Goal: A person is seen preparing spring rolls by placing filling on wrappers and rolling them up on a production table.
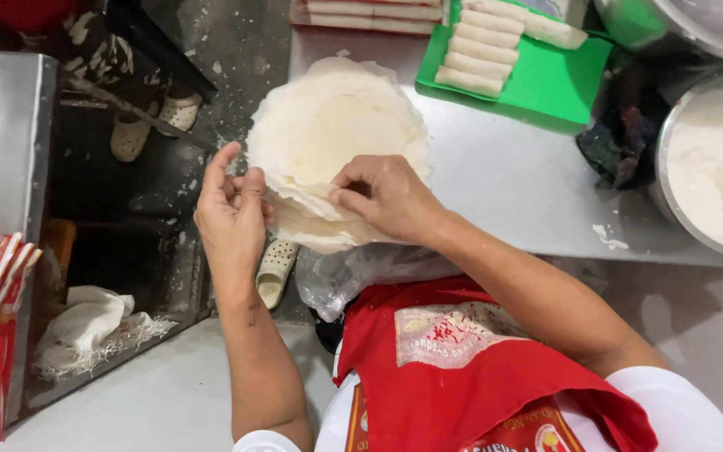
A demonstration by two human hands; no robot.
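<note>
A long steel worktable (512, 180) carried a big metal bowl of white batter (717, 167), a green cutting board (546, 84) with pale rolled wrappers (483, 50), and, at its near edge, a stack of thin round white wrapper sheets (328, 125). The right hand (387, 197) pinched the top sheet's rim; the left hand (232, 213) pinched the overhanging edge. Pulled unevenly, a sheet could probably tear.

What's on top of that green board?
On the green board lie pale rolled-up wrappers, side by side in a row. The board's far end runs out of the picture, so anything lying there cannot be seen.
</note>
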